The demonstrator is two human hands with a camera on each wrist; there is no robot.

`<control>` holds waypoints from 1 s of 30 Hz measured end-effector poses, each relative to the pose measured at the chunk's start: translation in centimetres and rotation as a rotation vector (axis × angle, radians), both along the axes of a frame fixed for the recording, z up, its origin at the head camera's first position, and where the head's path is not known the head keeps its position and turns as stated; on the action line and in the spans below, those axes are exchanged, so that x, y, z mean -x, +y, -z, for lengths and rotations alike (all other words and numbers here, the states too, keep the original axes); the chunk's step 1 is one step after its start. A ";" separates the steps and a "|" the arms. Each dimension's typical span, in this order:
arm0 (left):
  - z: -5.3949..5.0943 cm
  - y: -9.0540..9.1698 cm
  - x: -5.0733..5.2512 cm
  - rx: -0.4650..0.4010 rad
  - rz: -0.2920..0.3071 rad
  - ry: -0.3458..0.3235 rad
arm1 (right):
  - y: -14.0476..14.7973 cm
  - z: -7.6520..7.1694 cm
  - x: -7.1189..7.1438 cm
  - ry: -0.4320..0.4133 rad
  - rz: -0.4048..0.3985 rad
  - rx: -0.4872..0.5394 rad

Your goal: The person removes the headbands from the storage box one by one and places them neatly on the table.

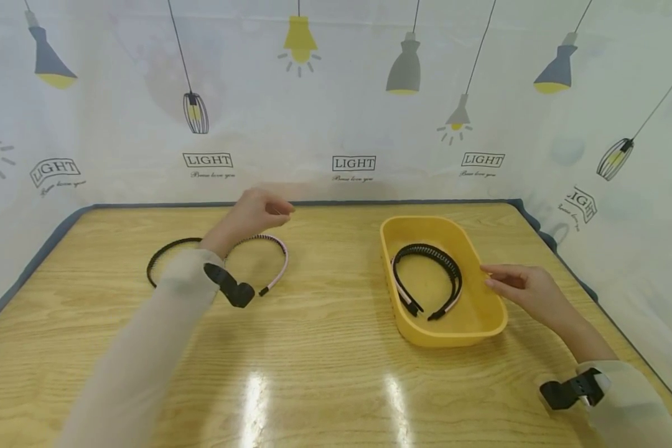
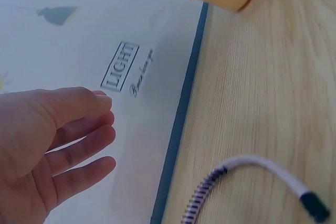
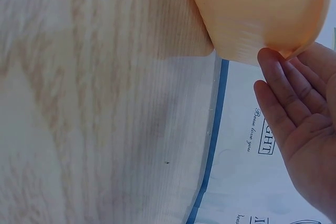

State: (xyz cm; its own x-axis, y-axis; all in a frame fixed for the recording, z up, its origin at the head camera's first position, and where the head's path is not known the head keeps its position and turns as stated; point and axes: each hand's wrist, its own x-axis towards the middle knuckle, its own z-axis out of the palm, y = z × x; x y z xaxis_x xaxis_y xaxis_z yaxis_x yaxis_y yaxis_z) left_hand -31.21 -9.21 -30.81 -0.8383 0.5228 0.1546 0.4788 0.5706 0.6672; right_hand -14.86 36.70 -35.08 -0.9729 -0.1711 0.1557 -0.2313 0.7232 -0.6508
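My left hand (image 1: 256, 211) hovers above the far part of the table, fingers loosely bent and nothing in them. Beneath it lie a black headband (image 1: 155, 256) and a pink headband (image 1: 285, 261) with dark teeth and dark tips; my forearm hides part of both. At the right, my right hand (image 1: 529, 291) pinches the rim of a yellow plastic basket (image 1: 484, 311), thumb at the rim and fingers against the outer wall. Inside the basket rest black headbands (image 1: 450, 264) with toothed inner edges, overlapping a pink one along its left side.
The wooden table (image 1: 325, 348) ends at a dark blue edging (image 1: 336, 203). Behind and beside it hangs a white cloth (image 1: 291, 112) printed with lamps and lettering. Black straps with small cameras sit on both wrists.
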 end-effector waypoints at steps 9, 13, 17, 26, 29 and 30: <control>-0.3 3.6 -1.4 -0.022 0.081 -0.005 | 0.1 0.2 0.2 0.009 0.003 0.000; -0.1 5.1 -1.8 -0.034 0.123 0.004 | 0.1 0.2 0.2 0.010 -0.005 0.008; 0.2 6.5 -2.1 -0.044 0.163 -0.006 | 0.1 0.3 0.2 0.006 -0.008 0.015; 1.0 9.2 -2.5 -0.054 0.193 -0.057 | 0.3 0.6 0.2 0.016 -0.009 0.015; 1.4 10.1 -2.7 -0.067 0.221 -0.066 | 0.3 0.7 0.2 0.018 -0.006 0.015; 1.5 10.4 -2.8 -0.068 0.227 -0.066 | 0.3 0.7 0.2 0.018 -0.004 0.015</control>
State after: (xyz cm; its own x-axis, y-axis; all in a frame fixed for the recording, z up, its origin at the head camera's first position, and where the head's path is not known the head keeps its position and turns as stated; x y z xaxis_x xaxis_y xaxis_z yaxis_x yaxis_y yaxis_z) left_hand -28.46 1.20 -32.27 -0.7098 0.6894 0.1447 0.5439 0.4058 0.7345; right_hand -15.05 36.97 -35.80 -0.9692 -0.1728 0.1755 -0.2460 0.7121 -0.6576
